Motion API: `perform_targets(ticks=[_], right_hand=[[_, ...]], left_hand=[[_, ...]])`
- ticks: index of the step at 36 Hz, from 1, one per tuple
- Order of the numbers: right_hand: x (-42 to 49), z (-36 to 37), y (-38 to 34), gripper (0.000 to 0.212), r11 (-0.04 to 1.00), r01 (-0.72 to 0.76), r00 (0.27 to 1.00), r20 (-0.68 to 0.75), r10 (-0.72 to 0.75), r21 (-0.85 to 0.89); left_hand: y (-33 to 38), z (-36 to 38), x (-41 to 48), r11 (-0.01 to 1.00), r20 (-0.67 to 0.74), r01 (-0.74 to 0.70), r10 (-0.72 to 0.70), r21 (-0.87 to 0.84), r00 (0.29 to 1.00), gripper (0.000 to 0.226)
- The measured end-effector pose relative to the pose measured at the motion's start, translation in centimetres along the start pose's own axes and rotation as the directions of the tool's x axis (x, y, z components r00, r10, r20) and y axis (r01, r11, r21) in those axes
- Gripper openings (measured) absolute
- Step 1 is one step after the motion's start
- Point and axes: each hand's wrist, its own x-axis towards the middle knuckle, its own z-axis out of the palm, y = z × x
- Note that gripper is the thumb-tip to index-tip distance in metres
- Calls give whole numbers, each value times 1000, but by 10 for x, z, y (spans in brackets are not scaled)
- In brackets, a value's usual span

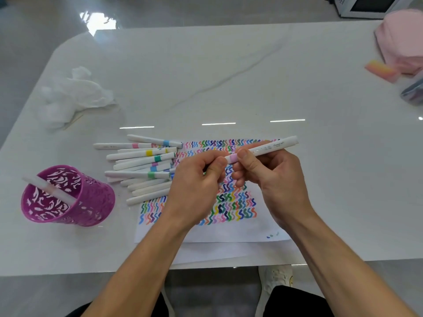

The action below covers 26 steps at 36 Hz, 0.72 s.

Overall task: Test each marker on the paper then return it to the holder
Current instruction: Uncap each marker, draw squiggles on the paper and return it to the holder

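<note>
I hold a white marker (267, 147) with a pale pink band level above the paper (231, 232). My right hand (272, 179) grips its barrel. My left hand (196, 179) pinches the cap end at the band; the cap itself is hidden in my fingers. The paper is covered with rows of coloured squiggles. A pile of several white markers (146, 170) with coloured bands lies at the paper's left edge. The purple cut-out holder (91, 197) stands at the left with one marker (48, 188) leaning in it.
Crumpled white tissue (75, 92) lies at the far left of the white marble table (206, 72). A pink cloth (402, 42), an orange-pink block (381, 69) and a dark object sit at the far right. The table's front edge runs just below the paper.
</note>
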Motion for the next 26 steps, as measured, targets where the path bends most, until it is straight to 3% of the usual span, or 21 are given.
perform_targets(ticks=[14, 20, 26], right_hand=[[-1, 2, 2, 12, 994, -80, 997, 12, 79, 77], [-2, 0, 1, 16, 995, -69, 997, 46, 66, 66], [-2, 6, 3, 26, 990, -91, 995, 41, 87, 105]], left_hand=[[-6, 3, -5, 986, -94, -62, 77, 155, 993, 16], [-4, -3, -4, 994, -13, -57, 58, 94, 998, 22], [-1, -3, -3, 982, -48, -82, 92, 172, 995, 18]])
